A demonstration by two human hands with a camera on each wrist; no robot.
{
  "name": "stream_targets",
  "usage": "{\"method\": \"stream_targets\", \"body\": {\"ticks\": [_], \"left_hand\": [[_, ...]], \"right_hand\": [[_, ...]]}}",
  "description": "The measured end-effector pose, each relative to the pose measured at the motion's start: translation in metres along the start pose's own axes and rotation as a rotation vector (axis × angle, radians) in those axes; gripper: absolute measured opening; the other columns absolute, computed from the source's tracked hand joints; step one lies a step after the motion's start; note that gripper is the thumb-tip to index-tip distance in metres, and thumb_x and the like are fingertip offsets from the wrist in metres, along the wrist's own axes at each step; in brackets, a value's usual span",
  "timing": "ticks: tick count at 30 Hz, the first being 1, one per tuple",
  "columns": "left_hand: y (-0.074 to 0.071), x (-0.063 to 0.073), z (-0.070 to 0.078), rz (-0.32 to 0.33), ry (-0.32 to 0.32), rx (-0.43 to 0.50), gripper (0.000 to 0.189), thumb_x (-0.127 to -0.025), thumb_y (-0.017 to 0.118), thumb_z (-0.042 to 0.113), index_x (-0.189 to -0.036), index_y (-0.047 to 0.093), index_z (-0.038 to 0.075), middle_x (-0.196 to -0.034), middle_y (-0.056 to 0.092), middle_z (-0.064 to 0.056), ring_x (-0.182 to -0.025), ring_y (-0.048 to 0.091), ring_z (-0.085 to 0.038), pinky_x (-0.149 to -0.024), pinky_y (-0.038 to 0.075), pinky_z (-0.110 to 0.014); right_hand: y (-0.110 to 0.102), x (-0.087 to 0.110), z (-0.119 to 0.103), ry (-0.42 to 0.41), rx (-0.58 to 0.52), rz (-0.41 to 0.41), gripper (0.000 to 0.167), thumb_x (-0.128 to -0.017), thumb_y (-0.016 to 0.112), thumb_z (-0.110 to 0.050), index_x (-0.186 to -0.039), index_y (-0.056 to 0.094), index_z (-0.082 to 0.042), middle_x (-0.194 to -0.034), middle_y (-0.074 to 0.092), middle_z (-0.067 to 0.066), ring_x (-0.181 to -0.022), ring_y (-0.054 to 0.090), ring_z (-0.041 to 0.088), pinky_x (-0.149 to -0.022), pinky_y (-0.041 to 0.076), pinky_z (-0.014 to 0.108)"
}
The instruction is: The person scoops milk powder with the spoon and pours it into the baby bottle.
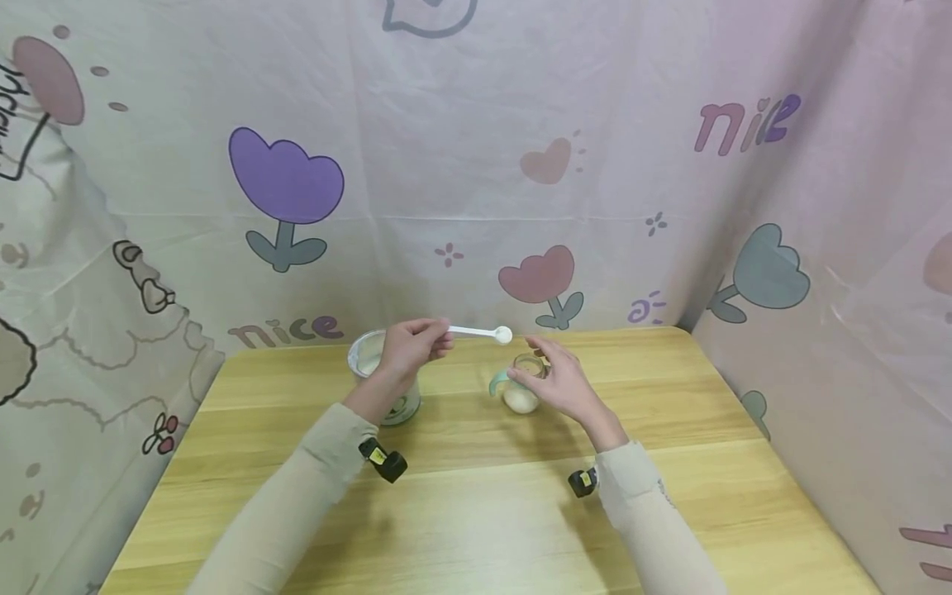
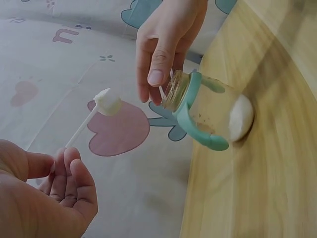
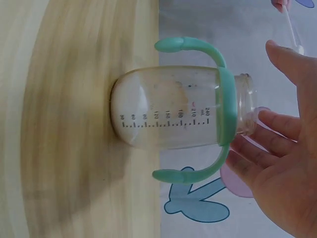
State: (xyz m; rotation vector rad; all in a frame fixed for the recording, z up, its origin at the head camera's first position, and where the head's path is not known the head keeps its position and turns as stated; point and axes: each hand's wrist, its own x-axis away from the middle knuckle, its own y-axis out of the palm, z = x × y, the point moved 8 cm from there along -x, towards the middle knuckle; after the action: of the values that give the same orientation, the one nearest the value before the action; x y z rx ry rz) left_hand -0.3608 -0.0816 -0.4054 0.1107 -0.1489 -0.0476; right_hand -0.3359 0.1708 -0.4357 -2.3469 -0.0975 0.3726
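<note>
A white long-handled measuring scoop (image 1: 479, 332) heaped with white powder is pinched between the thumb and fingers of my left hand (image 1: 413, 350). In the left wrist view the scoop's bowl (image 2: 107, 102) hangs in the air, apart from the bottle. A clear baby bottle (image 3: 171, 106) with green handles (image 3: 195, 174) and a printed scale stands uncapped on the table, white powder at its base. My right hand (image 1: 559, 380) is at the bottle's neck, fingertips right by the rim and thumb spread away from the fingers (image 3: 275, 141).
Behind my left hand stands an uncovered white tub (image 1: 364, 351) with green print, partly hidden by the hand. Both items stand on the wooden table (image 1: 476, 512). A printed curtain (image 1: 446, 165) hangs along the table's back and sides.
</note>
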Motion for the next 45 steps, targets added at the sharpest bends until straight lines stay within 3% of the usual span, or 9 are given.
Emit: {"method": "stream_targets", "body": {"ticks": [5, 14, 23, 33, 40, 45], "left_hand": [[0.008, -0.002, -0.004, -0.008, 0.003, 0.002, 0.034, -0.103, 0.069, 0.012, -0.128, 0.066, -0.011, -0.087, 0.077, -0.002, -0.076, 0.074, -0.010, -0.076, 0.063, -0.021], [0.019, -0.004, -0.013, -0.037, 0.013, 0.003, 0.035, -0.103, 0.070, 0.012, -0.128, 0.066, -0.011, -0.085, 0.077, 0.000, -0.075, 0.073, -0.009, -0.076, 0.063, -0.021], [0.028, -0.008, -0.024, -0.026, -0.019, 0.006, 0.033, -0.102, 0.069, 0.011, -0.127, 0.067, -0.009, -0.086, 0.077, -0.002, -0.074, 0.073, -0.008, -0.075, 0.063, -0.021], [0.034, -0.011, -0.032, -0.014, -0.022, -0.038, 0.034, -0.103, 0.069, 0.015, -0.127, 0.069, -0.008, -0.102, 0.079, -0.014, -0.077, 0.073, -0.010, -0.077, 0.063, -0.023], [0.038, -0.014, -0.036, -0.022, -0.018, -0.040, 0.032, -0.102, 0.070, 0.014, -0.124, 0.070, -0.009, -0.085, 0.077, -0.002, -0.074, 0.073, -0.008, -0.075, 0.063, -0.023], [0.041, -0.015, -0.038, -0.047, -0.002, -0.039, 0.031, -0.102, 0.070, 0.014, -0.123, 0.070, -0.010, -0.083, 0.075, 0.000, -0.074, 0.072, -0.008, -0.074, 0.063, -0.022]], "right_hand": [[0.001, 0.003, 0.005, 0.016, 0.011, -0.008, 0.080, -0.091, 0.081, -0.045, -0.153, 0.051, -0.006, -0.150, 0.059, 0.019, -0.137, 0.057, 0.041, -0.122, 0.035, 0.062], [0.001, 0.005, 0.014, 0.027, 0.006, 0.001, 0.082, -0.089, 0.083, -0.046, -0.152, 0.052, -0.005, -0.148, 0.061, 0.020, -0.133, 0.060, 0.041, -0.116, 0.043, 0.062], [0.006, 0.006, 0.026, 0.055, 0.025, -0.023, 0.084, -0.088, 0.083, -0.049, -0.154, 0.052, -0.007, -0.152, 0.058, 0.018, -0.143, 0.052, 0.042, -0.126, 0.028, 0.065], [0.011, 0.009, 0.031, 0.064, 0.023, -0.031, 0.087, -0.088, 0.083, -0.048, -0.156, 0.049, -0.005, -0.154, 0.056, 0.021, -0.143, 0.052, 0.042, -0.123, 0.037, 0.061], [0.011, 0.010, 0.031, 0.046, 0.015, -0.033, 0.081, -0.090, 0.083, -0.041, -0.154, 0.051, -0.003, -0.152, 0.058, 0.021, -0.141, 0.055, 0.042, -0.121, 0.041, 0.059], [0.011, 0.011, 0.035, 0.047, 0.021, -0.028, 0.079, -0.091, 0.082, -0.042, -0.153, 0.051, -0.002, -0.149, 0.060, 0.021, -0.138, 0.057, 0.041, -0.119, 0.043, 0.060]]}}
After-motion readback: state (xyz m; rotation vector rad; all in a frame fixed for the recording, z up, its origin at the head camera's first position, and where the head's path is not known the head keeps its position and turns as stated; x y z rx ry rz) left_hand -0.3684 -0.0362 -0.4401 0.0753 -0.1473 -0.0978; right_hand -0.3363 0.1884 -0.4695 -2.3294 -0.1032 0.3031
